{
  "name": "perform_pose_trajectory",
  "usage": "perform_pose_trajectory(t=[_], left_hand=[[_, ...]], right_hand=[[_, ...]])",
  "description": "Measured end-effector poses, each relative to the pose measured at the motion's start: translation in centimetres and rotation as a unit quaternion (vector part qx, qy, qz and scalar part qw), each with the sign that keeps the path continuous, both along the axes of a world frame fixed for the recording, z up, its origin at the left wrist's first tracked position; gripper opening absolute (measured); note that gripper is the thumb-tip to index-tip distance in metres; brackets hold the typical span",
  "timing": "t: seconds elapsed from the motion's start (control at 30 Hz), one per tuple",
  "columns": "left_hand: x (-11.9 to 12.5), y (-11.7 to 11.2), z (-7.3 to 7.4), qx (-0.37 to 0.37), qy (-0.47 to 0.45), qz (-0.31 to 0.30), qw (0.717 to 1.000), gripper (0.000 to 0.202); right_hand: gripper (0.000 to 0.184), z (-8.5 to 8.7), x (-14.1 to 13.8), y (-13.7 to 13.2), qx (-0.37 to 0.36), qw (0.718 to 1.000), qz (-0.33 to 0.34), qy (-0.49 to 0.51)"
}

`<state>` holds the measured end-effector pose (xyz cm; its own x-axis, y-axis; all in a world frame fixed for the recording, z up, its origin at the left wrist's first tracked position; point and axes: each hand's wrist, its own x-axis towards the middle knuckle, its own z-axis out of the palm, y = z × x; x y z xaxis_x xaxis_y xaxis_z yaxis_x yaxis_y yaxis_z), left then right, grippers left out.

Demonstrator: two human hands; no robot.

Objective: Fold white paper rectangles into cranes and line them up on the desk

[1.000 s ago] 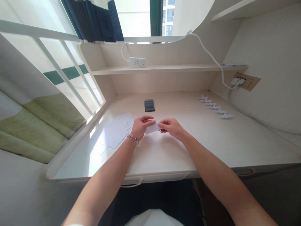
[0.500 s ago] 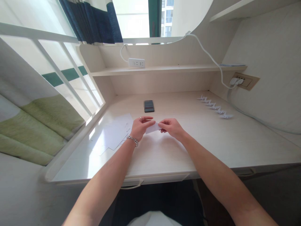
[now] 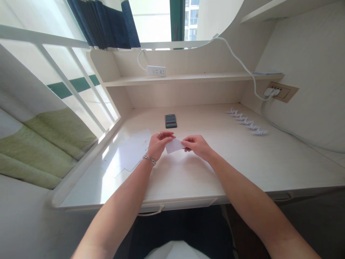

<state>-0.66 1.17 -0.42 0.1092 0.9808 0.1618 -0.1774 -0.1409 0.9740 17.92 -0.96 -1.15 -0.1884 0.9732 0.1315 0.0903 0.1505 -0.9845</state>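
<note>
A small piece of white paper (image 3: 174,146) is held between my two hands, just above the desk. My left hand (image 3: 160,144), with a ring and a chain bracelet, pinches its upper left edge between thumb and fingers. At the paper's right end, my right hand (image 3: 196,145) grips the corner, thumb on top and fingers curled under. Whether the paper has folds is hard to make out. Beyond the hands lies a dark phone (image 3: 170,121). White sheets of paper (image 3: 132,151) rest on the desk left of my left hand.
Several folded white paper cranes (image 3: 246,122) stand in a slanting row at the desk's right rear. A power strip (image 3: 156,71) sits on the shelf (image 3: 183,79). A white cable (image 3: 242,66) runs down to the wall socket (image 3: 281,92). Railing and curtain (image 3: 35,140) border the left side.
My left hand has shifted slightly left along the paper, so more of the paper shows between the hands. My right hand stays almost where it was, still pinching the right end.
</note>
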Motion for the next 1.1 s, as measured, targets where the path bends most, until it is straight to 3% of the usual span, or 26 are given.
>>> perform_pose_trajectory(t=[0.27, 0.47, 0.67, 1.1], left_hand=[[-0.2, -0.1, 0.0, 0.010, 0.081, -0.017, 0.996, 0.026], [-0.3, 0.0, 0.0, -0.003, 0.060, 0.002, 0.998, 0.030], [0.1, -0.3, -0.2, -0.007, 0.116, -0.035, 0.993, 0.031], [-0.7, 0.0, 0.5, -0.031, 0.085, 0.016, 0.996, 0.035]], right_hand=[[0.018, -0.5, 0.3, 0.4, -0.001, 0.999, 0.020, -0.034], [0.017, -0.1, 0.2, 0.0, 0.007, 0.999, 0.015, -0.036], [0.016, 0.1, 0.1, -0.2, 0.006, 0.999, 0.003, -0.047], [0.013, 0.2, 0.5, 0.0, -0.054, 0.997, 0.052, -0.016]])
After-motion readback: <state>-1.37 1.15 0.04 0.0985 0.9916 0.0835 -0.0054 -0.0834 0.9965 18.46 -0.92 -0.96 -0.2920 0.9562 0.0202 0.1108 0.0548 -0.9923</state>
